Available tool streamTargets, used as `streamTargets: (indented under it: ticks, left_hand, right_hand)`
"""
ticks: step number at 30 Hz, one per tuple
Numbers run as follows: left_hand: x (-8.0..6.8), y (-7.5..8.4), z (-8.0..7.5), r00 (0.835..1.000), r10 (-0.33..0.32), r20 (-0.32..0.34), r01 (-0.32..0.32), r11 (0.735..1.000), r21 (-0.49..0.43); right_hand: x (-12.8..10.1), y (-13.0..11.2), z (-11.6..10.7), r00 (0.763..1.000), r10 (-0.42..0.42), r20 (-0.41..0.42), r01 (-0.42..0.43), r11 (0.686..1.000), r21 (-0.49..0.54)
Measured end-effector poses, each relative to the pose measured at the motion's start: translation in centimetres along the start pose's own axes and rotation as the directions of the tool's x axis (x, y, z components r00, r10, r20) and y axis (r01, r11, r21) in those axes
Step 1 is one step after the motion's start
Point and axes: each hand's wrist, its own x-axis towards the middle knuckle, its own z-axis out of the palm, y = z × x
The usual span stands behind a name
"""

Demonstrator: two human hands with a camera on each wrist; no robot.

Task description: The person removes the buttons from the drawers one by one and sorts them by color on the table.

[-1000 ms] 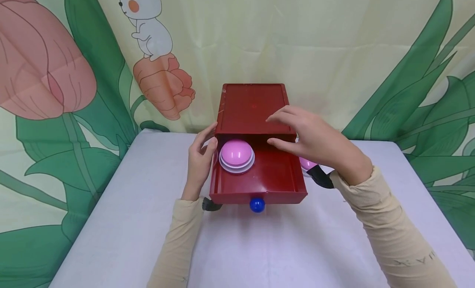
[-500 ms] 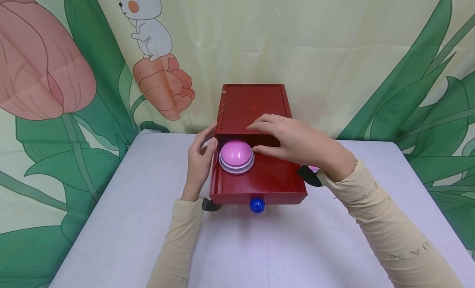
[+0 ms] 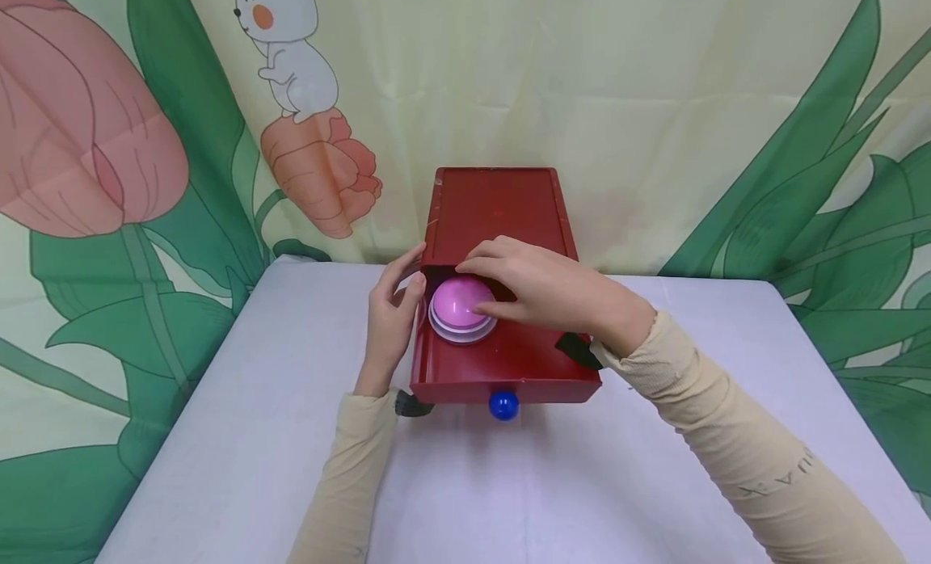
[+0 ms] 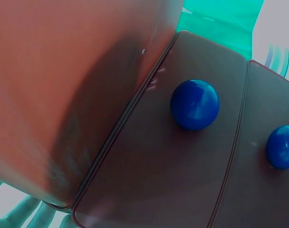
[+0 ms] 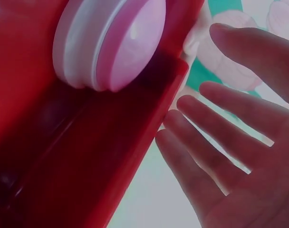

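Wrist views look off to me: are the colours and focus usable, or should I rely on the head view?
Head view: sharp, evenly lit, true colour; right hand over the pink dome in the red drawer. Left wrist view: colour-shifted, with brown drawer fronts, a teal backdrop and a glare spot on the blue knob. Right wrist view: washed out, soft and pale around the fingers.

A white table (image 3: 218, 467) stands before what seems a cartoon-printed backdrop (image 3: 655, 87).
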Motion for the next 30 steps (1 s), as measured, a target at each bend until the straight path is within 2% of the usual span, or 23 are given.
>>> streamTargets:
  ticks: [7, 17, 30]
  left_hand:
    - [0.1, 0.1, 0.0, 1.0, -0.005, 0.002, 0.005, 1.0, -0.001]
    - [0.0, -0.1, 0.0, 1.0, 0.003, -0.001, -0.003, 1.0, 0.0]
    - [0.0, 0.1, -0.1, 1.0, 0.005, 0.005, -0.005, 1.0, 0.001]
  right_hand:
    - [0.6, -0.5, 0.5, 0.999, 0.004, 0.036, -0.004, 1.0, 0.007]
    - [1.5, -1.0, 1.3, 0.977, 0.1, 0.188, -0.104, 0.994, 0.013]
    - [2.2, -0.7, 2.6, 0.964, 0.091, 0.249, -0.093, 0.996, -0.004]
